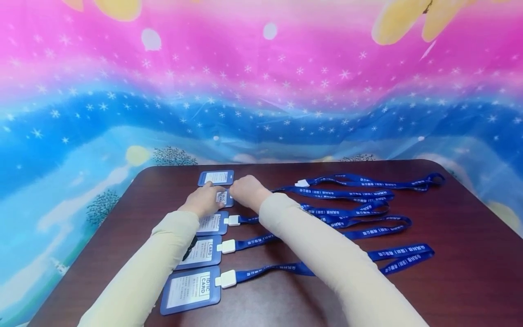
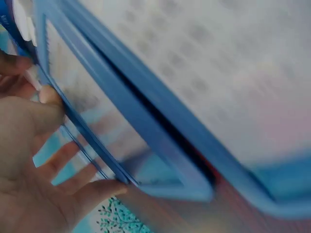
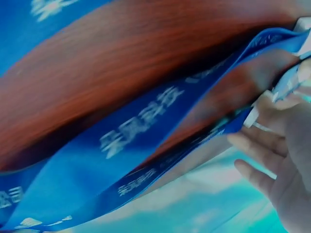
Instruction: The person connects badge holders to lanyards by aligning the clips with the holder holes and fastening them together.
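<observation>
My left hand [image 1: 202,200] grips a blue-framed card holder [image 1: 223,198], second from the back of a column of badges. In the left wrist view its thumb and fingers hold this holder [image 2: 92,92] by the edge. Right beside it, my right hand [image 1: 249,193] pinches the white clip [image 3: 251,116] at the end of a blue lanyard [image 3: 146,121] with white lettering. The clip is close to the holder's short end; the join is hidden by the fingers. Behind both hands lies another card holder [image 1: 216,177], with no clip on its slot.
Three badges with white clips [image 1: 228,279] and lanyards lie nearer me, the front card holder [image 1: 191,290] closest. At the back, a lanyard's white clip [image 1: 302,183] lies apart from the holders. Folded lanyards [image 1: 392,227] stretch right across the brown table [image 1: 461,254]. A patterned cloth [image 1: 261,91] hangs behind.
</observation>
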{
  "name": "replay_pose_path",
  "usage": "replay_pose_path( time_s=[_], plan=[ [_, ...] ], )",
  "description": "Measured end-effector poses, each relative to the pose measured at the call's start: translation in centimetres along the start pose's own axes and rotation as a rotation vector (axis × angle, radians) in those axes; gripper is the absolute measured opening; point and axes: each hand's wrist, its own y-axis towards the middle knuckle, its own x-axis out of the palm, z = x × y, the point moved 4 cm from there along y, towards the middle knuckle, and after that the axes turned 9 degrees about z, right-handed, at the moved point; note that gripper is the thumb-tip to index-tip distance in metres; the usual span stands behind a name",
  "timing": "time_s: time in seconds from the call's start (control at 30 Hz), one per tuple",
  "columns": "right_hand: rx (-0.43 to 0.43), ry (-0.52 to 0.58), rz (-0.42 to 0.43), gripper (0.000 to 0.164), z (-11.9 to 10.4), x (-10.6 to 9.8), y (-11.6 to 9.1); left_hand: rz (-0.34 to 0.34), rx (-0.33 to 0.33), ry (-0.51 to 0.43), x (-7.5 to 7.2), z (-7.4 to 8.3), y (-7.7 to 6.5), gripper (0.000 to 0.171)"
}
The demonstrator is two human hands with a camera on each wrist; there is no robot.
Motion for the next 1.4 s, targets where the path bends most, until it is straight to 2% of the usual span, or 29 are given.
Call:
replay_pose_path(
  time_s=[0.17, 0.27, 0.37, 0.5, 0.63, 0.77, 1.07, 1.4],
  plan=[
    [0.079, 0.147, -0.022, 0.023, 2.1, -0.1, -1.5, -0.053, 0.023, 0.027, -0.3, -0.3, -0.2, 0.052],
    [0.124, 0.212, -0.040, 0.023, 3.6, -0.1, -2.5, -0.057, 0.041, 0.037, -0.6, -0.3, -0.2, 0.051],
    [0.143, 0.282, -0.043, 0.023, 5.1, -0.1, -3.6, -0.030, 0.050, 0.051, -0.8, -0.3, -0.3, 0.048],
    [0.165, 0.334, -0.051, 0.023, 7.0, -0.1, -4.9, 0.053, 0.103, 0.062, -1.2, -0.6, -0.3, 0.041],
    [0.193, 0.355, -0.062, 0.024, 8.8, 0.2, -6.3, 0.122, 0.166, 0.069, -1.6, -1.0, -0.3, 0.035],
    [0.218, 0.370, -0.065, 0.024, 10.5, 0.7, -7.8, 0.128, 0.187, 0.068, -1.6, -1.3, -0.5, 0.032],
    [0.225, 0.351, -0.047, 0.019, 13.2, 2.4, -10.3, 0.119, 0.170, 0.051, -1.6, -1.5, -0.7, 0.028],
    [0.276, 0.328, -0.037, 0.017, 14.5, 4.0, -11.8, 0.131, 0.156, 0.035, -1.5, -1.9, -0.9, 0.027]
  ],
)
